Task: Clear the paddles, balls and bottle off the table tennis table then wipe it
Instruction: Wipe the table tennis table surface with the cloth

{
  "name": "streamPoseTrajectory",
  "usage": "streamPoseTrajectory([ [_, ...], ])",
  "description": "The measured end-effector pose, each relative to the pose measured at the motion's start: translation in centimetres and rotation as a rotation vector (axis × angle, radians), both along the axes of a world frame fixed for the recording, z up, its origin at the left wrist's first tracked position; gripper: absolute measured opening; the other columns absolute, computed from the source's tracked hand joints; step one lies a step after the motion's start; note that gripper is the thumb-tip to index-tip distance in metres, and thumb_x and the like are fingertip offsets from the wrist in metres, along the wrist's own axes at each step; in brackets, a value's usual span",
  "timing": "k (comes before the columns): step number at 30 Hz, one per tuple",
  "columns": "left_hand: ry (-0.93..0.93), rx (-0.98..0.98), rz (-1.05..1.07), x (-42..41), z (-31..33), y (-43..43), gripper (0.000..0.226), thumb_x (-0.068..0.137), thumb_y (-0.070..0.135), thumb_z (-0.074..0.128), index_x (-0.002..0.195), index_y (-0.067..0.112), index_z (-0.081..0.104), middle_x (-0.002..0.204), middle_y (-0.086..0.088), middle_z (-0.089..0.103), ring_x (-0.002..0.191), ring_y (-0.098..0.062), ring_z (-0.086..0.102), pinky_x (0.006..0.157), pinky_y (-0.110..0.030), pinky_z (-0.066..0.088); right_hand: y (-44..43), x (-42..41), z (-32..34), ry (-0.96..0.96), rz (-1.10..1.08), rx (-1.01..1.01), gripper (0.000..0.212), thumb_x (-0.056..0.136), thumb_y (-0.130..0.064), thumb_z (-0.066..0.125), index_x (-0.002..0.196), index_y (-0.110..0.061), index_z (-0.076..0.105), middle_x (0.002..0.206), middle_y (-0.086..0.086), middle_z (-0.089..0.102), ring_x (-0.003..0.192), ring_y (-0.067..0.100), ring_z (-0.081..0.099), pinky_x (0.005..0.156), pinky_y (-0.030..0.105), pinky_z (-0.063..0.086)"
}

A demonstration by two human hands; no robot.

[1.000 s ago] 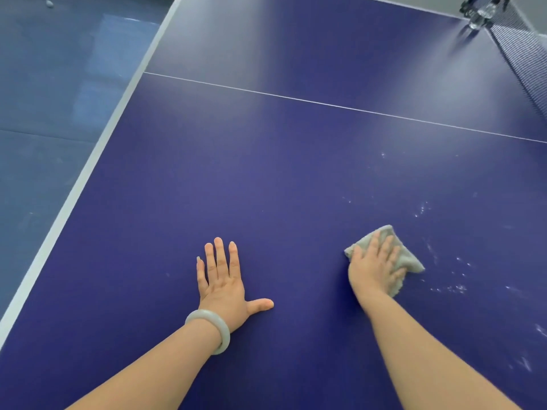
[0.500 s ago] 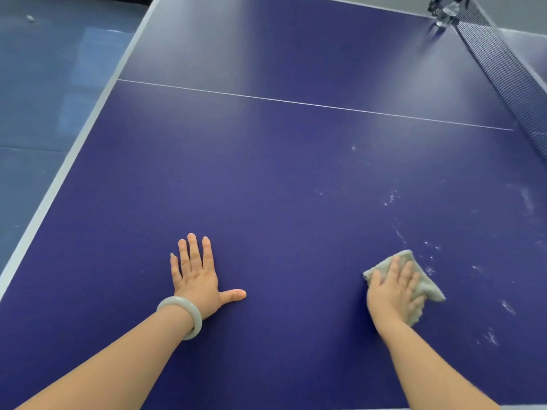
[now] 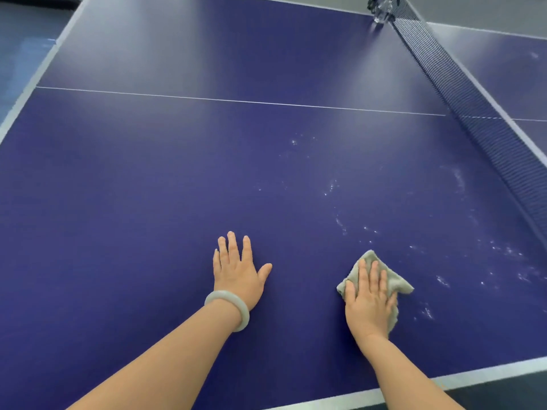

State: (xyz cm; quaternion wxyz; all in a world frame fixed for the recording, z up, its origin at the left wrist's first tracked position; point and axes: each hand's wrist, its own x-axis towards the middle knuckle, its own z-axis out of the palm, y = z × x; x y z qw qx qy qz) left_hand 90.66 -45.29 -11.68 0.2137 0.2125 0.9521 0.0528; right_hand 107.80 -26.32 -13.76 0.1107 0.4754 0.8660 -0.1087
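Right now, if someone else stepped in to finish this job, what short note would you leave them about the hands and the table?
Left hand lies flat and open on the table. Right hand presses a grey cloth on it with straight fingers.
No paddles or balls in view; a clear object at the far end of the net is too blurred to name.
To do: white specks right of the cloth and toward the net need wiping.

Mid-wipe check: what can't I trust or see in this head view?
Head view only:
- Table under the cloth and right hand: covered, marks there unknown.
- Half beyond the net: mostly cut off by the right edge.
- Clamp at the net's far end: small, cut by the top edge.
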Motion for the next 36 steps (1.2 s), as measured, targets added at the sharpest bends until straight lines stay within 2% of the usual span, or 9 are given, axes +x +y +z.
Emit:
streamPoseTrajectory([
  [6, 0.180, 0.008, 0.213, 3.3, -3.0, 3.5, 0.085, 0.094, 0.063, 0.008, 0.148, 0.006, -0.024, 0.158, -0.021, -0.024, 0.145, -0.038, -0.025, 0.119, -0.053, -0.009, -2.3, 1.0, -1.0, 0.077, 0.411, 0.008, 0.064, 0.097, -0.049, 0.010, 0.155, -0.031, -0.011, 0.162, -0.012, -0.019, 0.149, 0.012, -0.020, 0.121, 0.045, -0.011],
  [10, 0.248, 0.001, 0.214, 3.7, -3.6, 3.7, 0.082, 0.091, 0.059, 0.000, 0.151, 0.005, -0.012, 0.161, -0.022, -0.012, 0.147, -0.038, -0.019, 0.119, -0.054, -0.008, 3.9, 0.9, -1.0, 0.139, 0.669, -0.053, 0.061, 0.099, -0.051, 0.019, 0.153, -0.043, -0.008, 0.161, -0.020, -0.017, 0.149, 0.006, -0.017, 0.120, 0.039, -0.012],
  [16, 0.273, -0.044, 0.207, 3.9, -3.7, 4.0, 0.080, 0.092, 0.055, 0.003, 0.153, 0.004, -0.003, 0.161, -0.022, -0.004, 0.149, -0.038, -0.012, 0.120, -0.053, -0.004, 11.6, -0.5, -0.6, -0.001, 0.070, 0.015, 0.060, 0.103, -0.045, 0.016, 0.148, -0.032, -0.021, 0.163, -0.006, -0.017, 0.150, 0.014, -0.017, 0.122, 0.049, -0.002],
  [18, 0.286, -0.045, 0.212, 3.9, -3.8, 4.0, 0.075, 0.096, 0.053, 0.004, 0.153, 0.004, -0.003, 0.161, -0.022, -0.004, 0.149, -0.038, -0.011, 0.120, -0.053, -0.002, 8.5, -1.1, -0.8, 0.016, 0.060, 0.054, 0.059, 0.100, -0.047, 0.008, 0.149, -0.029, -0.021, 0.163, -0.001, -0.017, 0.150, 0.019, -0.015, 0.121, 0.051, -0.001],
  [22, 0.290, -0.065, 0.212, 3.9, -3.8, 4.2, 0.074, 0.096, 0.053, 0.001, 0.152, 0.005, -0.007, 0.161, -0.021, -0.009, 0.149, -0.036, -0.013, 0.121, -0.052, -0.004, 1.2, -3.5, -1.0, 0.131, 0.513, 0.032, 0.065, 0.097, -0.046, 0.011, 0.156, -0.024, -0.002, 0.164, -0.001, -0.008, 0.151, 0.021, -0.009, 0.120, 0.051, -0.005],
  [27, 0.299, -0.062, 0.218, 3.8, -3.6, 4.2, 0.080, 0.091, 0.056, 0.002, 0.153, 0.007, -0.005, 0.161, -0.019, -0.009, 0.149, -0.034, -0.014, 0.121, -0.050, -0.005, 5.9, -8.4, -1.0, 0.137, 0.875, -0.061, 0.062, 0.102, -0.048, 0.021, 0.154, -0.037, -0.012, 0.158, -0.016, -0.026, 0.146, 0.009, -0.026, 0.119, 0.044, -0.017],
  [29, 0.299, -0.067, 0.221, 3.8, -3.7, 4.2, 0.081, 0.091, 0.057, 0.003, 0.155, 0.007, 0.000, 0.162, -0.019, -0.006, 0.149, -0.034, -0.012, 0.121, -0.050, -0.004, 10.7, -8.5, -1.0, 0.075, 0.761, 0.021, 0.062, 0.103, -0.046, 0.024, 0.153, -0.034, -0.011, 0.159, -0.014, -0.022, 0.149, 0.011, -0.017, 0.121, 0.043, -0.009],
  [33, 0.295, -0.070, 0.224, 3.8, -3.7, 4.3, 0.082, 0.092, 0.058, 0.006, 0.155, 0.007, 0.004, 0.162, -0.018, -0.002, 0.150, -0.034, -0.012, 0.121, -0.051, -0.002, 16.7, -4.3, -0.5, 0.066, 0.094, 0.027, 0.061, 0.102, -0.047, 0.015, 0.157, -0.028, -0.006, 0.164, -0.004, -0.013, 0.151, 0.016, -0.013, 0.121, 0.050, 0.000],
  [36, 0.297, -0.077, 0.227, 3.9, -3.8, 4.3, 0.082, 0.092, 0.058, 0.007, 0.155, 0.007, 0.005, 0.162, -0.018, -0.001, 0.150, -0.034, -0.011, 0.121, -0.051, -0.002, 13.2, -4.6, -1.0, 0.038, 0.080, 0.047, 0.063, 0.102, -0.046, 0.014, 0.156, -0.025, -0.010, 0.163, -0.001, -0.017, 0.150, 0.020, -0.015, 0.121, 0.053, -0.003],
])
